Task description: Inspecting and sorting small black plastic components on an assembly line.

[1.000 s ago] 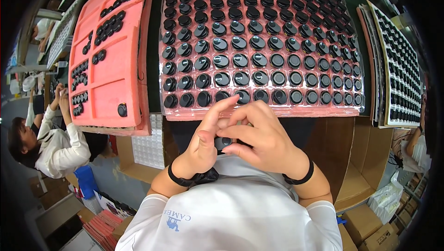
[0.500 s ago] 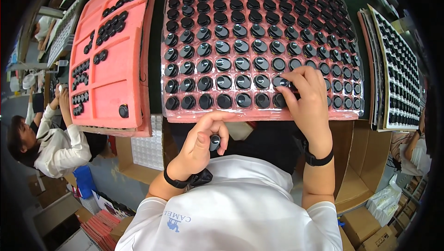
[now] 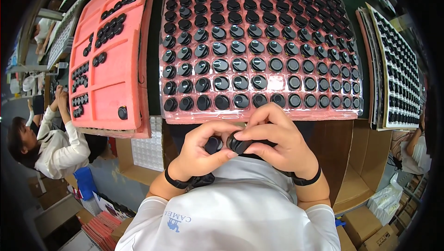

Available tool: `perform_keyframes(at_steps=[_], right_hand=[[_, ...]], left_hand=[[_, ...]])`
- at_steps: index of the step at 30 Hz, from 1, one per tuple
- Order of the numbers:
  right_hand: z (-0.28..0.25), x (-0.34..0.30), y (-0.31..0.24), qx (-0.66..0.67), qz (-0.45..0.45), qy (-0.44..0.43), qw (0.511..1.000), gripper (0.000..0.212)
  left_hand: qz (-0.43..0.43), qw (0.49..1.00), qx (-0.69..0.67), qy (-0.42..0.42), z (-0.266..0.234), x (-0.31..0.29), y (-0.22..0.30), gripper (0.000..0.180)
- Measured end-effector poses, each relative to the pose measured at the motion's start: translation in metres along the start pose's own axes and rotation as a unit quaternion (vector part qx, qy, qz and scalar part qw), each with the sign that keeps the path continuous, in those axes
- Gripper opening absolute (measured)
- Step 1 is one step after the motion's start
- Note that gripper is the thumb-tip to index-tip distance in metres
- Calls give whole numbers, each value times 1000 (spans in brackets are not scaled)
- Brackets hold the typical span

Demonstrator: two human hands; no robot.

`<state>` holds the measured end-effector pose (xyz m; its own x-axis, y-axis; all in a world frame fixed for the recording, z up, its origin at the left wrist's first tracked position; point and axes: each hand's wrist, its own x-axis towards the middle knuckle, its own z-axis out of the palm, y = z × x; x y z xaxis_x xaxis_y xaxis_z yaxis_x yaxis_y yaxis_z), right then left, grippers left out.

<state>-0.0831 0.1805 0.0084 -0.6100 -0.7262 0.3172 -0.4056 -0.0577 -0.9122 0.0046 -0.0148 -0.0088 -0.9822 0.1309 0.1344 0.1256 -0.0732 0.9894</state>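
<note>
My left hand (image 3: 200,148) curls its fingers around a small glossy black round piece (image 3: 213,145). Close beside it, my right hand (image 3: 280,142) pinches a black round part (image 3: 237,143) between thumb and fingers. Both hands meet in front of my body, just below the near edge of a clear plastic tray (image 3: 240,115) over pink foam. Rows of black round parts fill the tray; those at the left middle carry tilted glossy tops, while several at the near right show flat ring-shaped faces. One pocket (image 3: 276,82) in the second row from me is bare.
To the left lies a pink foam tray (image 3: 108,73) with groups of small black pieces. A stack of boards topped by a white tray (image 3: 397,66) of black parts stands at the right. Cardboard boxes (image 3: 365,172) sit below the table; another person (image 3: 58,144) works at the left.
My right hand has lifted a black round part out of the tray and drawn it back to my left hand. The left hand's fingers have closed further around its piece.
</note>
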Motion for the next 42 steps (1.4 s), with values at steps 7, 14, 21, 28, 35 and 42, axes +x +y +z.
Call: perform_keyframes(at_steps=[7, 14, 21, 28, 35, 42], right_hand=[[22, -10, 2, 235, 121, 61, 963, 29], [34, -10, -1, 148, 109, 66, 981, 26], [37, -8, 10, 527, 145, 90, 832, 31], [32, -5, 2, 352, 100, 160, 917, 31], [27, 5, 0, -34, -26, 70, 997, 27], [33, 3, -1, 78, 30, 68, 994, 25]], left_hand=[[97, 986, 124, 50, 6, 2, 5, 45], [148, 958, 236, 68, 6, 1, 9, 43], [33, 994, -9, 107, 4, -4, 4, 42], [72, 989, 74, 101, 3, -5, 2, 44], [137, 971, 177, 80, 4, 0, 6, 44], [139, 972, 169, 82, 5, 2, 10, 45]])
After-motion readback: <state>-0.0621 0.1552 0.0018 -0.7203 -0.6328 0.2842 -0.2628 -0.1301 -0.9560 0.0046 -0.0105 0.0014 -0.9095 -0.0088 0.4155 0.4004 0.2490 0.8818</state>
